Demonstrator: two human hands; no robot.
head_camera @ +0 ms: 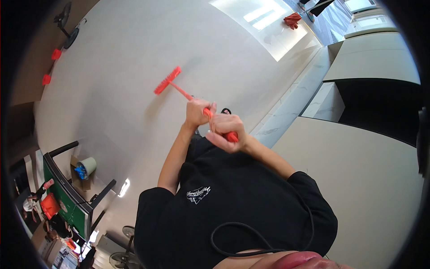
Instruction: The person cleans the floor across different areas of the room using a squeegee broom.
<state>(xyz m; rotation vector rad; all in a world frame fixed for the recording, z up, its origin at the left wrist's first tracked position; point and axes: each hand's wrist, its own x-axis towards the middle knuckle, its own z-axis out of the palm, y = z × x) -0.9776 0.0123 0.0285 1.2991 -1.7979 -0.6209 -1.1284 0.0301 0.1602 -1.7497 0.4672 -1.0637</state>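
Note:
Both fists are closed around the handle of a red long-handled floor brush (168, 80). My left hand (199, 112) grips the handle farther from my body, nearer the brush head. My right hand (226, 132) holds it close to its red end, just in front of my black shirt. The bristled head lies ahead and to the left, over the pale floor (127, 60), with a shadow beside it. Whether the bristles touch the floor I cannot tell. One of my sandalled feet (226, 111) shows just beyond my hands.
Pale cabinets (349, 151) with a dark recess run along the right. Another person's feet (310, 15) and a red mop (292, 21) are at the upper right. A green-topped table (63, 198), people, a pale bin (89, 164) and fans (122, 259) stand lower left.

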